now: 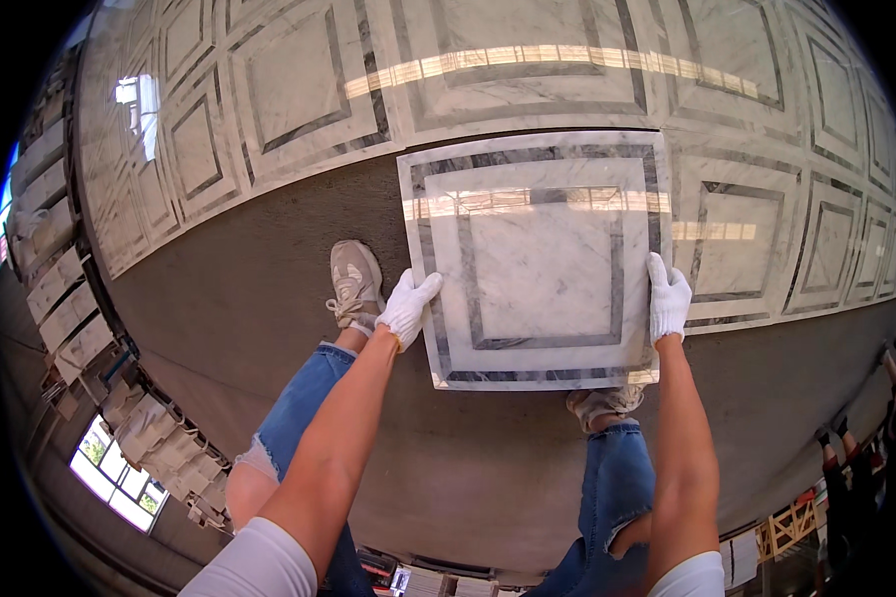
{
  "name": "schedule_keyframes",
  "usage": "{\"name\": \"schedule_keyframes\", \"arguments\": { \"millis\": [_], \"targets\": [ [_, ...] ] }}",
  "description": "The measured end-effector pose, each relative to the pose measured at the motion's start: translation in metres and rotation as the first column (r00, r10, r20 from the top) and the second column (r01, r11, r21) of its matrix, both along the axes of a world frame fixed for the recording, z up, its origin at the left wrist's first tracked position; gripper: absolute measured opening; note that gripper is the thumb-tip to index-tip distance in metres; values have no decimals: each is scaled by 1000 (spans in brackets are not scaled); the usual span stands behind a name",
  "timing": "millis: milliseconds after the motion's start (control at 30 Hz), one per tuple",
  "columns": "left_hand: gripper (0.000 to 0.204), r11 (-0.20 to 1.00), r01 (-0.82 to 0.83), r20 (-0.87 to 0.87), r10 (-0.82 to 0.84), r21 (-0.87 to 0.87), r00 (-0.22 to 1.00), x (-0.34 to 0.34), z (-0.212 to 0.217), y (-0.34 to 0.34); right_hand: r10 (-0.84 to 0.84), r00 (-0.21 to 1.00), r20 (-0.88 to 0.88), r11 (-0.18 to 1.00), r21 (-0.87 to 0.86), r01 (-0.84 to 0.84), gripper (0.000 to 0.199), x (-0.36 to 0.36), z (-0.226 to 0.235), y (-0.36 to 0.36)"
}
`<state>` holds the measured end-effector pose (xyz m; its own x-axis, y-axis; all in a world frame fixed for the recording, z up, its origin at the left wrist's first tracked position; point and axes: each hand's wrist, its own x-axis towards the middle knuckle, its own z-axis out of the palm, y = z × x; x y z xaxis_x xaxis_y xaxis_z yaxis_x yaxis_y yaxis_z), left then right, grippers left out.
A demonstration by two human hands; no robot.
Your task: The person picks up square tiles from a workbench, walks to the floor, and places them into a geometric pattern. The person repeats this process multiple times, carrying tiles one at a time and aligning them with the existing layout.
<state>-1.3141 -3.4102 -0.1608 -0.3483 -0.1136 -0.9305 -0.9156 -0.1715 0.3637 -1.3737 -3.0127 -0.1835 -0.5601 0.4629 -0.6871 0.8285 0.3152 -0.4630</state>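
A square marble tile (548, 264), white with grey veins and two dark grey inlaid frames, is in front of me between my hands. My left hand (408, 306), in a white knit glove, grips its left edge with the thumb on the polished face. On the opposite edge my right hand (670, 297), gloved the same way, holds on with its thumb on the face. The fingers under the tile are hidden. Its far edge lies close to the row of laid tiles, its right edge beside a neighbouring tile (742, 234); whether it touches them I cannot tell.
Matching laid tiles (513, 90) spread beyond and to the right over the dark grey floor (249, 249). My shoes (354, 279) stand near the held tile. Stacked pale slabs (164, 448) line the left side. Other people (856, 478) are at the far right, near a wooden crate (791, 527).
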Motion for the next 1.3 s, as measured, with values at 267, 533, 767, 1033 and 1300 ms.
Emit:
{"name": "schedule_keyframes", "arguments": {
  "millis": [267, 533, 767, 1033, 1300],
  "targets": [
    [35, 1000, -15, -48, 14, -26, 999, 3, -33, 4, -86, 994, -60, 996, -38, 84, 46, -1, -32, -3],
    [30, 998, -39, -79, 35, -41, 996, 2, -46, 6, -105, 992, -64, 994, -47, 102, 46, 7, -50, -5],
    [43, 991, -5, 2, 6, -132, 1000, -4, -55, 15, 251, 952, 172, 936, 205, -284, 64, -11, -41, -3],
    [84, 907, 264, 192, -210, -329, 959, -17, -56, 18, 851, 499, 164, 371, 486, -792, 42, -92, 38, -5],
    [56, 256, 820, 469, -717, -511, 516, -38, -21, 41, -308, 916, -256, 924, 151, 353, 41, -6, -23, 8]
  ]
}}
